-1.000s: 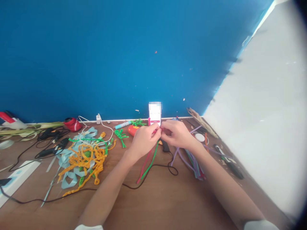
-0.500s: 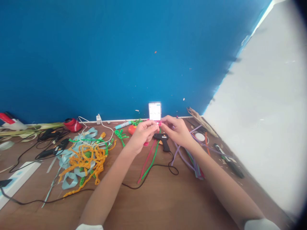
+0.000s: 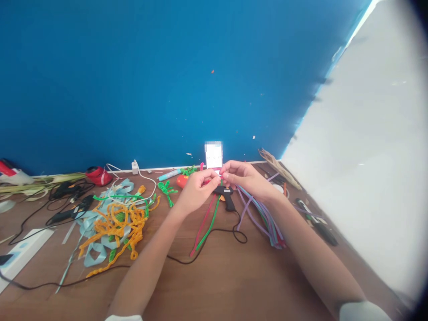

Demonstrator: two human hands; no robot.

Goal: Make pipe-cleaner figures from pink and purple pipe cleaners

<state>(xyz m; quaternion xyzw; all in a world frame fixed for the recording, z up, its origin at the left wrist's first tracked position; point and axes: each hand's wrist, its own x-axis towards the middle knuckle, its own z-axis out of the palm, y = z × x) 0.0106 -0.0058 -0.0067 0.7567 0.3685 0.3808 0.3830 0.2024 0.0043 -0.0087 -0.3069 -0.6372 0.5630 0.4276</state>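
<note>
My left hand (image 3: 198, 188) and my right hand (image 3: 245, 179) meet over the middle of the table, fingertips pinched almost together. Between them is a short pink-red pipe cleaner (image 3: 202, 166), one end poking up behind my left fingers; most of it is covered. Just below the fingers lies a black glue gun (image 3: 228, 196), its cable trailing toward me. A red pipe cleaner (image 3: 201, 228) and a green pipe cleaner (image 3: 210, 226) stretch side by side on the table. Under my right forearm is a bundle of purple pipe cleaners (image 3: 261, 220).
A lit phone (image 3: 214, 156) leans on the blue wall. Leftward lie a tangle of orange pipe cleaners (image 3: 115, 227), pale blue ribbon (image 3: 95, 256), a twisted green figure (image 3: 166, 191) and a white power strip (image 3: 23, 254). At right are a marker (image 3: 306, 209) and dry husks (image 3: 279, 167).
My fingers shift slightly on the pink-red pipe cleaner, and its end now shows upright behind my left hand. The whole view has slid a little to the left.
</note>
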